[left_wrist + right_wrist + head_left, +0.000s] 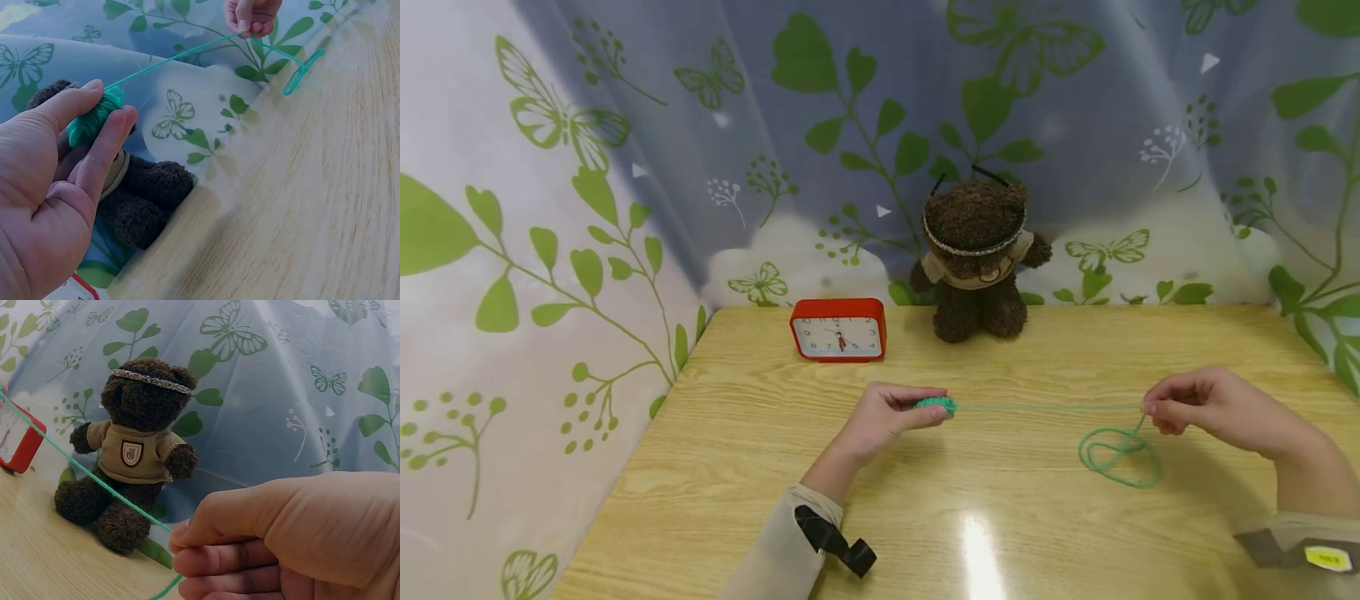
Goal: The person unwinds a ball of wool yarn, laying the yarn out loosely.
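My left hand (883, 417) holds a small wound bundle of green yarn (94, 119) between thumb and fingers, above the table's middle. From it a green strand (1037, 408) runs straight and taut across to my right hand (1217, 408). There the thumb and forefinger pinch the strand, as the right wrist view shows close up. Below the right fingertips the rest of the yarn hangs in loose loops (1120, 457). In the left wrist view the bundle's wraps lie side by side, partly covered by the thumb.
A red alarm clock (838, 331) stands at the back of the wooden table (737, 492), left of centre. Beside it a brown teddy bear (134, 453) in a tan shirt leans against the patterned curtain (865, 50). A black strap (835, 542) circles the left sleeve.
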A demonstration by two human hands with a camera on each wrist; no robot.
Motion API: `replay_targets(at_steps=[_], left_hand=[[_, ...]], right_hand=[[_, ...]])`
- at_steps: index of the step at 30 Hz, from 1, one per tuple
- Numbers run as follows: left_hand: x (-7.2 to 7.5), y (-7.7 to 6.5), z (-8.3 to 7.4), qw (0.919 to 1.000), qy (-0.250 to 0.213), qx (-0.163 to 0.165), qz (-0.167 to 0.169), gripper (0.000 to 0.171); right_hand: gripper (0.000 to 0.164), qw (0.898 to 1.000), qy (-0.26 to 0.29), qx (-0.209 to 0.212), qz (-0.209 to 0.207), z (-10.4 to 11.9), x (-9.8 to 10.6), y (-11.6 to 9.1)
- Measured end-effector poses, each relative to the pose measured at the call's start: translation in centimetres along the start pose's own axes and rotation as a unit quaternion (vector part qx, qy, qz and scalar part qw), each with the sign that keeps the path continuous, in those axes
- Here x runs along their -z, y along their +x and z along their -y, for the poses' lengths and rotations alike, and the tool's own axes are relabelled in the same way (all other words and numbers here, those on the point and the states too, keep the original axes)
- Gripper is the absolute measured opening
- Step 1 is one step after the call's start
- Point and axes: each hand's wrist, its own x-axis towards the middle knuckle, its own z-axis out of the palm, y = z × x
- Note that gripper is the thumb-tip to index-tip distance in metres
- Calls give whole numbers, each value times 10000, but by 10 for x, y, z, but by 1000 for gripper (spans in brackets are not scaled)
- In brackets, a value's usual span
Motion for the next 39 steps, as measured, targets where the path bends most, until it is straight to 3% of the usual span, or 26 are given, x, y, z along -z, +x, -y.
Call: replay_targets(at_steps=[7, 14, 20, 30, 39], left_hand=[[2, 1, 0, 10000, -26, 50, -42, 44], [3, 0, -1, 9999, 1, 154, 52, 41], [3, 0, -1, 9997, 132, 178, 98, 38], [-3, 0, 1, 9989, 341, 121, 289, 38], [-8, 0, 2, 9984, 449, 107, 314, 41]], right_hand=[[20, 9987, -65, -389, -320, -4, 3, -5], [20, 9989, 70, -274, -384, -16, 4, -9], [21, 9979, 120, -446, -465, -24, 3, -10], [22, 9978, -11, -519, 401, -31, 0, 0], [18, 9951, 328, -246, 900, -43, -7, 4]])
